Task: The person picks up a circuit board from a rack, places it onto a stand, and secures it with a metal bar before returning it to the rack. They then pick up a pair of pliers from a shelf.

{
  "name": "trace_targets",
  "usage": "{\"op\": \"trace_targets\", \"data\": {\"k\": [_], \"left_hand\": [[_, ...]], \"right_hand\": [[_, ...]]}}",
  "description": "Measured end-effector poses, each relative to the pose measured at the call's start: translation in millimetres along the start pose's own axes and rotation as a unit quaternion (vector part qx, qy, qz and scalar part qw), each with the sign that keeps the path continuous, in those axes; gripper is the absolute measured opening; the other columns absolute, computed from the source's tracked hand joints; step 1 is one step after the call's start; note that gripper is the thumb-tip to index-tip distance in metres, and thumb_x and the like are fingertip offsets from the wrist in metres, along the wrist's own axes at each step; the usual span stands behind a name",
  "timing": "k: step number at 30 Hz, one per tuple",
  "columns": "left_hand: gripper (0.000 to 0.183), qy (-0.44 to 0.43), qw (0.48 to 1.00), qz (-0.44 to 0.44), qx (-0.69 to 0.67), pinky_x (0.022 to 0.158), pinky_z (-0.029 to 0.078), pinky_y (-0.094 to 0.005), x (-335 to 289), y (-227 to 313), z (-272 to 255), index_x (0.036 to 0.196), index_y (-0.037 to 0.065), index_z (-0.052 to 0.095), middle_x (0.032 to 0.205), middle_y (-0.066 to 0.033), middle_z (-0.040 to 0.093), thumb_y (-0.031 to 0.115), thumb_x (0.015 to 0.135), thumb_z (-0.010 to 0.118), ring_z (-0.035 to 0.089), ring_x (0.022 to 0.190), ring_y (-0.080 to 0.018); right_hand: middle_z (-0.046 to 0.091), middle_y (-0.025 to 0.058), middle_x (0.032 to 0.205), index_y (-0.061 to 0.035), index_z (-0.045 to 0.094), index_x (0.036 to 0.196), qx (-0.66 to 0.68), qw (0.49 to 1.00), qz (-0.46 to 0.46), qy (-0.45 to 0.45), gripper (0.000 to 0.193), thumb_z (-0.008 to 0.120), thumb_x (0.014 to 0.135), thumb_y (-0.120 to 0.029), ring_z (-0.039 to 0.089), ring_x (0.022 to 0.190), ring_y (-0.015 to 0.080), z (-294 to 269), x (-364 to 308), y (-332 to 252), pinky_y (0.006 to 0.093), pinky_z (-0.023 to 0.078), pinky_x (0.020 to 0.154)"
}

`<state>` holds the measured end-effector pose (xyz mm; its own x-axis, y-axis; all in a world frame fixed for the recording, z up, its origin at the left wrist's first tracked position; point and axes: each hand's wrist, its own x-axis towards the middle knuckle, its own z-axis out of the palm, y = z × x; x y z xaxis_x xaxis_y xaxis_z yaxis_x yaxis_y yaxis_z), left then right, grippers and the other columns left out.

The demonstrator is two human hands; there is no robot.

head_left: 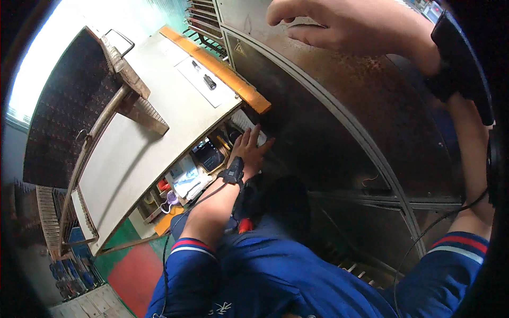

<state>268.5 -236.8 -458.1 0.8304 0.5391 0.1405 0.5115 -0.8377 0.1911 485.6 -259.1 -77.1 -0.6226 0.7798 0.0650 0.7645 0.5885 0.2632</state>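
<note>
My left hand (247, 150) has its fingers spread. It is over the end of an open drawer (159, 212) under a white tabletop, with a black strapped device (233, 170) on the wrist. Beside that hand in the drawer lies a dark-screened handheld device (208, 155), and farther along are white packets (185, 177), a purple ring-shaped thing (170, 200) and a small red item (163, 185). At the upper right, my right hand (328, 26) is in front of a brown, stained metal panel (366, 79). Its thumb and fingers are apart, and nothing shows between them; contact with the panel cannot be made out.
On the white tabletop (143, 90) lie a paper sheet (199, 82) and a small black tool (210, 81). A yellow bar (222, 69) edges its far side. A dark chair-like frame (69, 111) stands at left. Metal cabinet doors (313, 143) fill the right. Cables run along both arms.
</note>
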Motion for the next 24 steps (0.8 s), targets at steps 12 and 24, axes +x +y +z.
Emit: {"op": "trace_targets", "data": {"k": [12,24], "left_hand": [[0.062,-0.071,0.997,-0.021,0.001,0.114,0.03,-0.0519,10,2,11,0.137,0.024,0.054,0.157,-0.0174,0.029,0.026,0.078,0.071,0.031,0.143,-0.0377],[0.042,0.038,0.989,0.065,-0.127,0.105,0.041,-0.0501,-64,31,-72,0.117,0.01,0.063,0.137,-0.0178,0.051,0.017,0.077,0.072,0.046,0.129,-0.0396]], "right_hand": [[0.068,0.0197,0.097,0.0014,0.065,0.106,0.03,0.999,0.002,-0.02,0.027,0.059,0.089,-0.018,0.065,0.092,0.0352,-2,0,0,0.0423,0.052,0.083],[0.068,0.0189,0.099,-0.0006,0.066,0.104,0.007,0.998,-0.06,0.019,0.022,0.061,0.088,-0.015,0.065,0.093,0.0354,-3,6,1,0.0425,0.052,0.083]]}}
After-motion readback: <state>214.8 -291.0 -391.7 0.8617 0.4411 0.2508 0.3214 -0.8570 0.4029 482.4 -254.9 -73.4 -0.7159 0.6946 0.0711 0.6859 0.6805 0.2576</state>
